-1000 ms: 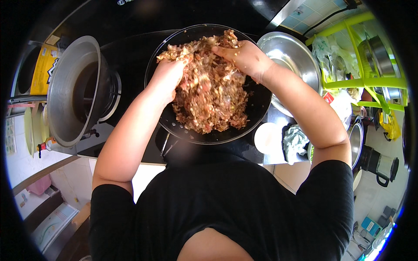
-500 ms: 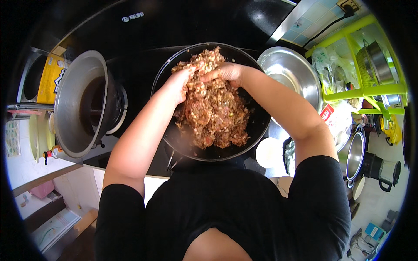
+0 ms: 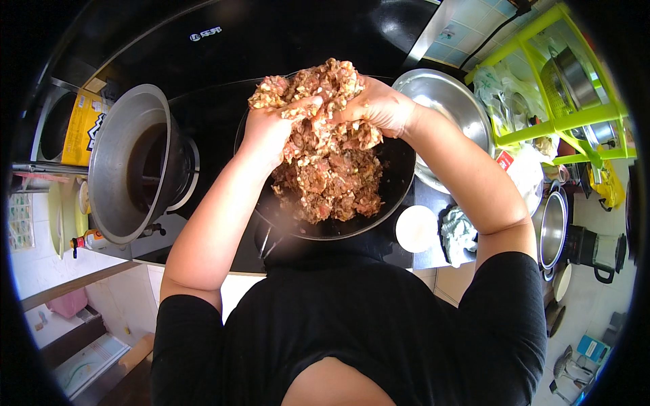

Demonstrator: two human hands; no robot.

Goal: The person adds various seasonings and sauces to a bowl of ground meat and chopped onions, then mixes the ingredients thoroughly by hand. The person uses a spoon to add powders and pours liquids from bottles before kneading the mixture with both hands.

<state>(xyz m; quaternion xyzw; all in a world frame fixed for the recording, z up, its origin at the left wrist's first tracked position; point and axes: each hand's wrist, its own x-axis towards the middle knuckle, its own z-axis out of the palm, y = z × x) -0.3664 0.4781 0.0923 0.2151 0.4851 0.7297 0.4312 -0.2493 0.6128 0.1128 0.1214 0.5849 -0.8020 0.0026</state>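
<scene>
A large mass of minced meat mixture [image 3: 332, 186], brown-pink with pale bits, lies in a round black pan [image 3: 399, 179] in front of me. My left hand [image 3: 274, 132] and my right hand [image 3: 382, 108] are closed round a big clump from the mass's far side, lifted up toward me. The thumbs press in from either side, while most fingers are buried in or hidden behind the meat. Below the hands, the clump still seems joined to the rest of the mixture.
To the left stands a deep grey pot [image 3: 112, 196] with dark liquid. A steel bowl [image 3: 447, 95] sits right of the pan, near a green rack [image 3: 562, 125]. Closer to me are a white round item [image 3: 416, 229] and a crumpled pale cloth [image 3: 459, 233].
Both hands have risen with a clump of the meat, which now looks larger and spreads wider across them. The hands have moved slightly apart.
</scene>
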